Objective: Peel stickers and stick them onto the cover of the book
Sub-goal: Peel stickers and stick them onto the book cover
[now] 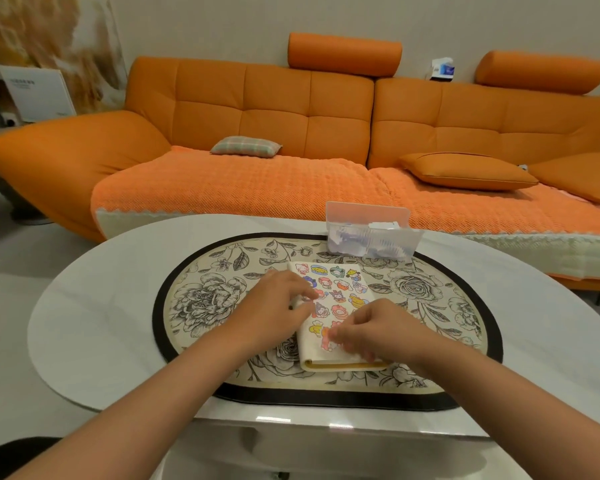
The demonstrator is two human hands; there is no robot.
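Floral mat [201, 299] bears cream book [329, 355], cartoon stickers [340, 292] covering it.

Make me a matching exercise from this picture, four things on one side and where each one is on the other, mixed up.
Things:
1. book
2. clear plastic box
3. plaid cushion
4. right hand

Places:
A. on the orange sofa seat
B. at the floral placemat's far edge
C. over the book's near end
D. lying flat on the floral placemat

Pairs: 1-D, 2-B, 3-A, 4-C
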